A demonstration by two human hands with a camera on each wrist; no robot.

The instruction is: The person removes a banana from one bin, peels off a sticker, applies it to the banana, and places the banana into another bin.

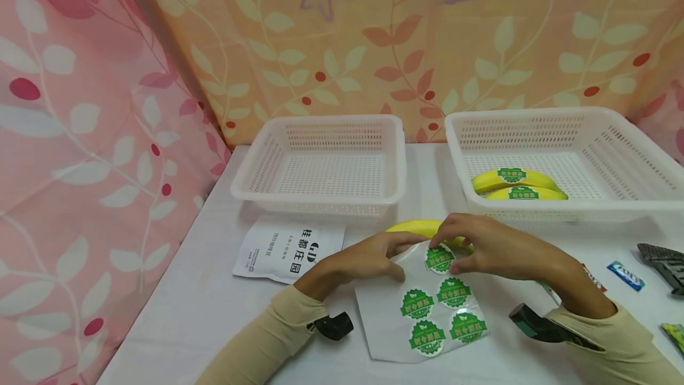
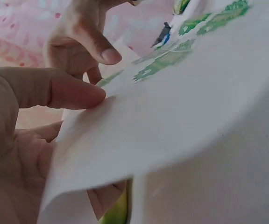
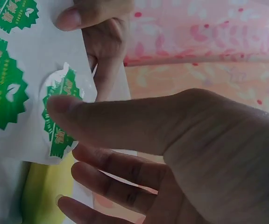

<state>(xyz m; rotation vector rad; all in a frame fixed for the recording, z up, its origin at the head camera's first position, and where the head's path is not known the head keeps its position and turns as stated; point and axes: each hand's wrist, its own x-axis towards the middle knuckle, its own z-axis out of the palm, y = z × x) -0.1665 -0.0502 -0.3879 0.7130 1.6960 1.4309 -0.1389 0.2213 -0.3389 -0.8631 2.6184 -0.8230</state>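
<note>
A white sheet of round green stickers (image 1: 379, 314) is held tilted over the table. My left hand (image 1: 369, 257) pinches its upper left edge, thumb on top and fingers beneath, as the left wrist view shows. At the upper right corner my right hand (image 1: 494, 248) pinches a green sticker (image 3: 69, 84), its thumb (image 3: 102, 116) across the printed face. That sticker looks creased, with a white rim lifting. Several more stickers (image 1: 453, 293) lie flat on the sheet. Just behind both hands is a yellow banana (image 1: 414, 228), partly hidden by them.
An empty white basket (image 1: 319, 201) stands at back left. The right-hand basket (image 1: 588, 210) contains two stickered bananas (image 1: 521, 178). A white pouch (image 1: 288, 248) lies left of the hands. To the right are a small blue packet (image 1: 625, 275), a black object (image 1: 662, 263) and a green packet (image 1: 674, 336).
</note>
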